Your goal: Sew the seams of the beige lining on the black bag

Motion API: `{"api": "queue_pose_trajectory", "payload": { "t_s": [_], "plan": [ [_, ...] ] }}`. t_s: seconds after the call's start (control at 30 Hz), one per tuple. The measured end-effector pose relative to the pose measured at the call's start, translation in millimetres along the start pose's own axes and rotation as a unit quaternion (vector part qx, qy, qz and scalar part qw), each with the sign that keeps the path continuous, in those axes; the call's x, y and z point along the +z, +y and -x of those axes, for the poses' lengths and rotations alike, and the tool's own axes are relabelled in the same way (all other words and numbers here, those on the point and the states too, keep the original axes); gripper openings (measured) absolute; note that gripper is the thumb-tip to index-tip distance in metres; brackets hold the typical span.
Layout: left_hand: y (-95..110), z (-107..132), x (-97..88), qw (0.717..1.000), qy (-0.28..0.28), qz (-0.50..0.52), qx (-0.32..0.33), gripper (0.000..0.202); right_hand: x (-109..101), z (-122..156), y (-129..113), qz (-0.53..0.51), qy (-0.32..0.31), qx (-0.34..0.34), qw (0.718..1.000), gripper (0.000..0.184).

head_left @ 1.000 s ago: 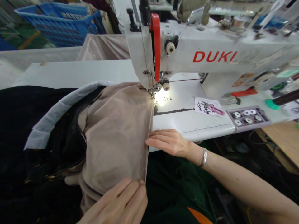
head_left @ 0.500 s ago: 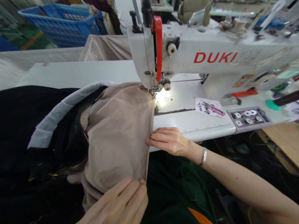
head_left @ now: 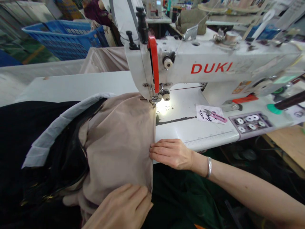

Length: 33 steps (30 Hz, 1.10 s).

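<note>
The right hand (head_left: 171,154) is lying flat, its grip released, pressing the folded edge of a beige fabric panel (head_left: 120,143) against the white tabletop (head_left: 197,136). The left hand (head_left: 119,208) is resting over that edge lower down, and I cannot tell whether its grip is clenched. The panel is running up under the presser foot (head_left: 155,100) of a DUKI sewing machine (head_left: 190,65), with a black garment (head_left: 30,133) bunching beside it
</note>
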State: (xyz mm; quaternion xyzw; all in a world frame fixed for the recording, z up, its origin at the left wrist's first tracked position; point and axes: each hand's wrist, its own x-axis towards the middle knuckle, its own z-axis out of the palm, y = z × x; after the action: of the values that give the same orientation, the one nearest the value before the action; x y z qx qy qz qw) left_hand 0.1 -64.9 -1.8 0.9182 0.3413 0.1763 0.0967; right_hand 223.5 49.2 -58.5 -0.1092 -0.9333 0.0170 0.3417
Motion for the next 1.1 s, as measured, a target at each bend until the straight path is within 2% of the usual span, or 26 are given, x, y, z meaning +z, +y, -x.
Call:
{"api": "queue_pose_trajectory", "payload": {
  "t_s": [0.07, 0.1, 0.23, 0.3, 0.37, 0.57, 0.83, 1.1],
  "plan": [
    [-22, -27, -8.8, 0.988, -0.083, 0.109, -0.066, 0.032, 0, -1, 0, 0.0, 0.006, -0.01, 1.0, 0.025],
    [-36, -43, -13.1, 0.979, -0.099, 0.14, -0.11, 0.029, 1, -1, 0, 0.001, 0.008, -0.015, 1.0, 0.025],
    [-91, -108, -21.5, 0.944, -0.159, 0.124, -0.26, 0.028, 4, -1, 0, 0.012, 0.015, -0.013, 1.0, 0.025],
    [-109, -132, -20.2, 0.934, -0.184, 0.103, -0.29, 0.026, 5, -1, -1, 0.015, 0.015, -0.009, 1.0, 0.025],
    [-117, -146, -17.4, 0.927, -0.204, 0.086, -0.303, 0.025, 7, -1, -2, 0.019, 0.014, -0.008, 1.0, 0.024],
    [-120, -157, -11.0, 0.904, -0.254, 0.057, -0.341, 0.023, 11, 0, -4, 0.028, 0.02, -0.007, 0.999, 0.017],
    [-133, -159, -2.3, 0.871, -0.288, 0.07, -0.392, 0.029, 15, 1, -3, 0.032, 0.034, -0.01, 0.999, 0.016],
    [-132, -154, -5.6, 0.884, -0.271, 0.075, -0.373, 0.031, 19, 2, -2, 0.037, 0.025, -0.009, 0.999, 0.017]
  ]
}}
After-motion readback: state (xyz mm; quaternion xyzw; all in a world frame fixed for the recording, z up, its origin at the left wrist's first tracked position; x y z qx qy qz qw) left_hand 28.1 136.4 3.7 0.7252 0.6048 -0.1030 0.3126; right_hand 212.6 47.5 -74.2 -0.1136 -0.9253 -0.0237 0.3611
